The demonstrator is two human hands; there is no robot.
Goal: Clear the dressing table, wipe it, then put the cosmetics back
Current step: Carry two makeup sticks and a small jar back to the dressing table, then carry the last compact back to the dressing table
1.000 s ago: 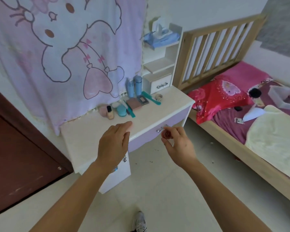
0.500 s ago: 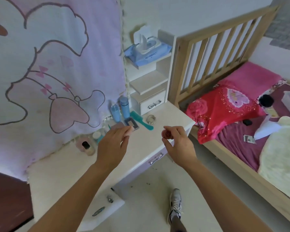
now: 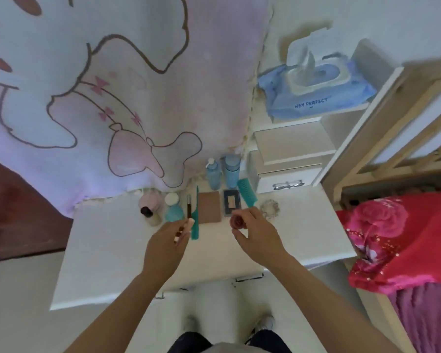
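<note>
head view: white counter is seen from above; cosmetics are lined along its rear edge, from pink round bottle to teal wide-tooth comb.
left hand: slim pale stick is pinched in curled fingers, beside teal tail comb.
right hand: small round reddish-brown pot is pinched at the fingertips, near grey compact.
step: put-back is judged in hand, nearly done.
next: both items to be set into the row; neighbours not to be knocked.

Soft, even daylight; slight blur throughout, strong wide-angle bending at the edges.
</note>
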